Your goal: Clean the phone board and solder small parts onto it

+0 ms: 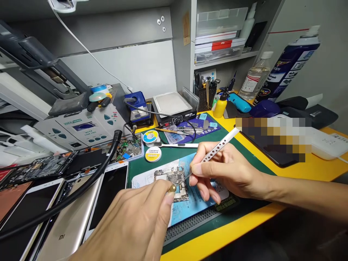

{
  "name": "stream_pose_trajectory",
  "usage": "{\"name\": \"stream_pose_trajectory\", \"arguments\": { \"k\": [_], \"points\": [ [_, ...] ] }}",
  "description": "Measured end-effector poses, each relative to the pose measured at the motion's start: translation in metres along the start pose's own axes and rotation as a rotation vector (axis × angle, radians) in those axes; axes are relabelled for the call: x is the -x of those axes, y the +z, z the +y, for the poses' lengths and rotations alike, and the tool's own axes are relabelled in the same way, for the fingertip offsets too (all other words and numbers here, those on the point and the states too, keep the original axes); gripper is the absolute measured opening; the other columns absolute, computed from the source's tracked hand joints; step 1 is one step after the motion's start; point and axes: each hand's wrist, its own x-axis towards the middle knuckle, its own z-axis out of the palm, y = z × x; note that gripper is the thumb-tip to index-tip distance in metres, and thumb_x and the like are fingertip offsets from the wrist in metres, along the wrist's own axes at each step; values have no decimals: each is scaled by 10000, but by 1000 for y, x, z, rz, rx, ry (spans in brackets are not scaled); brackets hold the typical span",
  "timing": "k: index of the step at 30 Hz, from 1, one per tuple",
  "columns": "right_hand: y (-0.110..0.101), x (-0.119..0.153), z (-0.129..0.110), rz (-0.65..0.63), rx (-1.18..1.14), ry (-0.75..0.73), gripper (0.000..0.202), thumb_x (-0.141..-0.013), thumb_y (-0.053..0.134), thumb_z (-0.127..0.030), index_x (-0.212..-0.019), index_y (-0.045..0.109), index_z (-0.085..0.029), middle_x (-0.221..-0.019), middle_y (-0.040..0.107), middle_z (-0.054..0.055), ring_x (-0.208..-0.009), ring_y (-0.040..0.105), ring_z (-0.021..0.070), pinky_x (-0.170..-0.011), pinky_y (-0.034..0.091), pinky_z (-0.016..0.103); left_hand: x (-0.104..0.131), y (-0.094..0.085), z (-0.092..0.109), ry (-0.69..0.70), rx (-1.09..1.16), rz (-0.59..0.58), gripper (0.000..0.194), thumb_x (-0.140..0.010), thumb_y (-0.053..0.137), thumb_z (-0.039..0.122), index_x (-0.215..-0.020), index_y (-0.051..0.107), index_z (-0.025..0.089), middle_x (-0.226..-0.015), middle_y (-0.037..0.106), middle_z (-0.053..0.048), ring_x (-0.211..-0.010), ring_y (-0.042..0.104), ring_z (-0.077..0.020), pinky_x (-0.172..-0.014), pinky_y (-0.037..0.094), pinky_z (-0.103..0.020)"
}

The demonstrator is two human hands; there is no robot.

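A phone circuit board (178, 176) lies on a blue and white pad (190, 203) over the green mat. My right hand (217, 170) grips silver tweezers (220, 146) with a row of holes, their thin tips low over the board's right part. Near the board's left and lower part, my left hand (141, 214) is closed round a small tool with a round brass end (173, 188) showing between thumb and finger. The rest of that tool is hidden, and my fingers cover part of the board.
Left of the mat lie phones (70, 214), a tray of board parts (129, 148) and a thick black hose (103, 170). Behind stand a soldering holder (137, 108), a hot plate (172, 105) and a yellow bottle (220, 106). A dark phone (269, 145) lies right.
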Motion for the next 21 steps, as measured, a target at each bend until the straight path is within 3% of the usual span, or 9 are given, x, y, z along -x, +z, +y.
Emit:
{"name": "stream_pose_trajectory", "arguments": {
  "k": [10,14,21],
  "points": [
    [3,-10,-5,48,-155,107,122,-744,796,-167,-695,696,-118,-672,782,68,-428,688,150,-335,529,181,1,1,-3,-26,61,1,260,-1100,360,222,-950,565,280,-848,775,28,-600,721,-152,-520,493,-281],
    [4,-12,-7,85,-140,151,123,-729,763,-172,-644,707,-103,-606,755,77,-380,663,143,-347,537,175,1,-1,-5,-5,131,-12,252,-1109,349,254,-924,519,283,-801,754,42,-548,690,-148,-502,476,-290],
    [11,-16,-10,183,-161,224,195,-775,599,-108,-608,699,-106,-563,718,89,-377,647,133,-356,537,164,-8,-4,-8,-106,233,-78,268,-1098,361,250,-855,469,278,-749,731,42,-549,683,-152,-522,469,-290]
  ]
}}
